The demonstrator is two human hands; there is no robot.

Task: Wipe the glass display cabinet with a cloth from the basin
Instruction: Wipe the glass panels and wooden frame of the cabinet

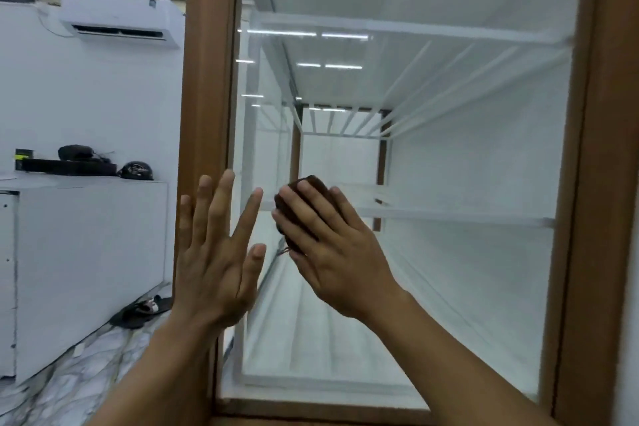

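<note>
Cloth [313,199] mostly hidden under right hand [337,249]; cabinet [207,79] frame cut off top and right; both forearms leave bottom edge

No readable text, small sticker on air conditioner [119,19] too blurred to read

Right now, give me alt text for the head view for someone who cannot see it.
The right hand presses a dark brown cloth flat against the glass display cabinet, while the left hand is spread open by its wooden frame. The white shelves inside look empty.
</note>
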